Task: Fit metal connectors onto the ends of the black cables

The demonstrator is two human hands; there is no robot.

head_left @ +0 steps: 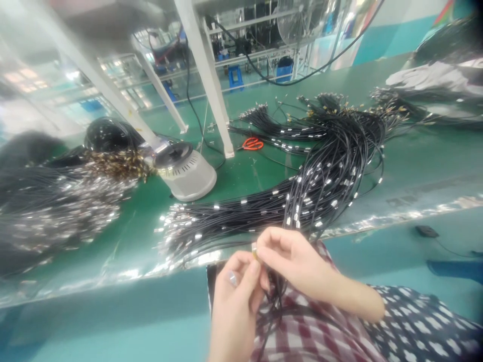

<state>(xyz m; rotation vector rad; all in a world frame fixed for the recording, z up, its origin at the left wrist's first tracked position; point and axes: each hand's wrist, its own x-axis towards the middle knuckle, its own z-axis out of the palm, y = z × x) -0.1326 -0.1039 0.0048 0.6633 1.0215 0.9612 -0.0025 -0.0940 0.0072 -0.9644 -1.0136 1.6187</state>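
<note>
My left hand [236, 291] and my right hand [292, 256] meet just below the bench's front edge, over my lap. Both are closed in a pinch around a small gold connector [254, 250] on the end of a thin black cable. A small silver sleeve [231, 278] rests by my left fingertips. More black cables [277, 301] trail down between my hands onto my checked clothing. A big bundle of black cables with silver sleeves [302, 196] lies on the green bench [415, 161] right above my hands.
Another heap of cables with gold ends [75, 196] lies at the left. A round grey device [186, 173] stands behind the bundle, orange scissors [252, 144] farther back, white frame posts [211, 80] rise from the bench. White cloth and more cables [433, 80] sit far right.
</note>
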